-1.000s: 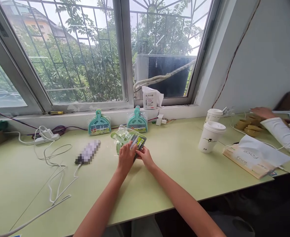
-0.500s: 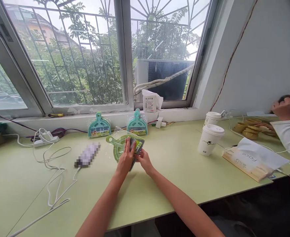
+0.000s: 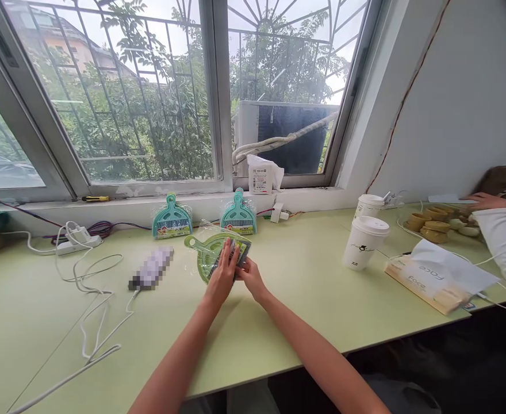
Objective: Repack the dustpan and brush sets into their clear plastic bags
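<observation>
A green dustpan and brush set [image 3: 204, 257] in clear plastic wrap is tilted between my hands, its round handle end pointing left. My left hand [image 3: 221, 277] lies across the front, fingers together over the label and dark bristles; its thumb is hidden. Gripping the lower right edge is my right hand [image 3: 252, 278], with part of its fingers behind the set. Two similar turquoise sets, one on the left [image 3: 172, 221] and one on the right [image 3: 238, 217], stand wrapped against the wall under the window.
Left of my hands lie a blurred-out phone [image 3: 152, 269], white cables and a power strip [image 3: 78, 241]. To the right stand two lidded paper cups [image 3: 365, 244] and a tissue pack [image 3: 429, 282]. A co-worker's hand [image 3: 488, 202] is near several yellowish bowls [image 3: 434, 230].
My hands have turned the green set slightly, and its lower corner has come up behind my fingers. The co-worker's hand has come down from a raised position toward the table.
</observation>
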{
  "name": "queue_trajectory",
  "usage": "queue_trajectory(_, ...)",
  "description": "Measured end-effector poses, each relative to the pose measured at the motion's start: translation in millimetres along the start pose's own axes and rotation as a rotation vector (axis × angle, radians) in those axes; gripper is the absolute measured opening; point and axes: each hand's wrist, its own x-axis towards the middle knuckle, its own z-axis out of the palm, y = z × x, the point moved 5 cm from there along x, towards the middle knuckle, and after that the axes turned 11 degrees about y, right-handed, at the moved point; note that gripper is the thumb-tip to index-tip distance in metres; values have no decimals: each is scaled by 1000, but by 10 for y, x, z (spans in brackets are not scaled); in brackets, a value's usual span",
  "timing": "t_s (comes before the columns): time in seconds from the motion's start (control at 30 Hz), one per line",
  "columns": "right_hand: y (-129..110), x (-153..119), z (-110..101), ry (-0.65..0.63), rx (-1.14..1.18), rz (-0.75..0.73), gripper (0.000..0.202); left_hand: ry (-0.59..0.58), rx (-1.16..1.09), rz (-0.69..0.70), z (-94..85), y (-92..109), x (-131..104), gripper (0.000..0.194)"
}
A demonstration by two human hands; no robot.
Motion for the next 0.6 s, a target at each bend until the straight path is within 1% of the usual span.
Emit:
queue_trajectory(0.07, -18, -4, -7, -1, 19, 3, 54, -33, -107, 24, 24, 47, -12, 75)
queue_trajectory(0.1, -26, -5, -11, 0, 28, 5, 55, -23, -155, 23, 21, 66, -14, 73)
queue_trajectory(0.13, -36, -5, -18, 6, 36, 5, 55, 20, -187, 6, 0, 76, -9, 69)
queue_trajectory(0.17, -46, -2, -31, 20, 43, 3, 55, 95, -197, -33, -42, 70, 0, 66)
queue_trajectory(0.2, -57, 2, -49, 41, 53, -2, 55, 200, -186, -103, -101, 42, 8, 63)
queue_trajectory(0.23, -69, 8, -70, 66, 66, -7, 54, 322, -161, -205, -173, -6, 8, 63)
queue_trajectory(0.3, -90, 20, -116, 113, 106, -16, 51, 540, -135, -465, -296, -145, -25, 74)
queue_trajectory(0.33, -99, 26, -138, 132, 128, -19, 50, 608, -173, -607, -319, -225, -52, 81)
queue_trajectory(0.37, -106, 31, -157, 149, 149, -21, 49, 631, -265, -745, -300, -306, -78, 86)
queue_trajectory(0.4, -112, 35, -174, 162, 166, -23, 48, 604, -414, -872, -234, -378, -97, 86)
queue_trajectory(0.43, -116, 39, -188, 171, 179, -23, 47, 527, -605, -989, -126, -427, -109, 83)
queue_trajectory(0.5, -124, 45, -202, 173, 193, -23, 46, 309, -998, -1179, 126, -426, -136, 74)
queue_trajectory(0.53, -131, 48, -206, 171, 198, -23, 45, 207, -1150, -1246, 229, -387, -152, 69)
queue_trajectory(0.6, -149, 55, -224, 184, 214, -29, 44, 57, -1333, -1319, 355, -286, -179, 61)
